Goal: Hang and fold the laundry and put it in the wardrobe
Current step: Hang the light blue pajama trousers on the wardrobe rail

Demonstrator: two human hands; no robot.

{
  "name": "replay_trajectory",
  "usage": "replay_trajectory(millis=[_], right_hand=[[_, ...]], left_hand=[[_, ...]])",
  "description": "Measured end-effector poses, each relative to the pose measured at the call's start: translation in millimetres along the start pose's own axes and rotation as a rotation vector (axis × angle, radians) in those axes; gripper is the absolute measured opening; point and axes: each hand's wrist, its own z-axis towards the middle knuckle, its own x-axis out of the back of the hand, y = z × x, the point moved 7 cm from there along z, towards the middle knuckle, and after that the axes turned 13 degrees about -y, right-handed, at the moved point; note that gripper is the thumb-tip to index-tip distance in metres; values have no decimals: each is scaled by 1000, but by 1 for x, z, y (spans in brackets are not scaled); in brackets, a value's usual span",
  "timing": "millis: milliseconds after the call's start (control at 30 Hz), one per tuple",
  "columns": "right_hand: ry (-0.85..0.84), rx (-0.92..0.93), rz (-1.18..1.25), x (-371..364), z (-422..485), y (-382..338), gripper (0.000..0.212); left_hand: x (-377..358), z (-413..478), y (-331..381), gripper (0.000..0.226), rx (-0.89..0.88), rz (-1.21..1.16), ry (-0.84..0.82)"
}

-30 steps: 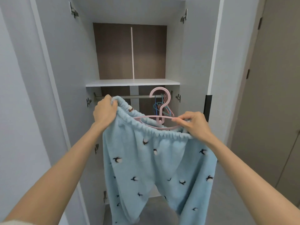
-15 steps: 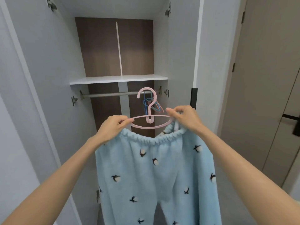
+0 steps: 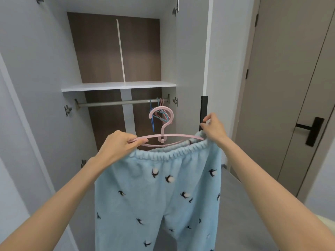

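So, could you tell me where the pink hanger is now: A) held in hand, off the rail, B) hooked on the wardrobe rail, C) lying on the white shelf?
A: the left hand grips the pink hanger's end, and its hook is free, below the rail.

Both hands hold pink hanger, blue trousers.

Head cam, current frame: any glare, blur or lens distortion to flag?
Head view: soft even light, no glare; wide-angle lens tilts the wardrobe door and room door outward near the edges; pink hanger and blue trousers look sharp, no motion blur.
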Motion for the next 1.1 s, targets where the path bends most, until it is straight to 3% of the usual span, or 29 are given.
replay_trajectory(millis=[100,167,267,333,400,500,600,767,1033,1100], right_hand=[[-85,-46,183,-12,-1,1,25],[-41,-50,306,-16,-8,7,28],[10,65,299,-19,-22,7,29],[-104,187,124,-33,-31,-2,32],[-211,272,-238,-50,-40,-6,41],[-108,381,-592,-51,-48,-22,43],[-70,552,-659,-54,-58,-50,30],[-19,644,-657,-57,-69,-65,34],[4,576,-554,-32,-61,-65,39],[-4,563,-542,-28,-61,-63,39]], left_hand=[[2,-1,-2,77,25,-84,68],[-1,-4,-9,77,71,-116,80],[-7,-10,-23,77,133,-169,115],[-10,-11,-29,82,159,-216,129],[-10,-11,-32,87,170,-263,142],[-6,-14,-31,91,157,-324,150],[-7,-17,-21,84,118,-361,131],[-19,-17,-14,86,165,-290,80],[-13,-21,-3,27,9,-3,162],[-17,-23,-3,27,14,-14,136]])
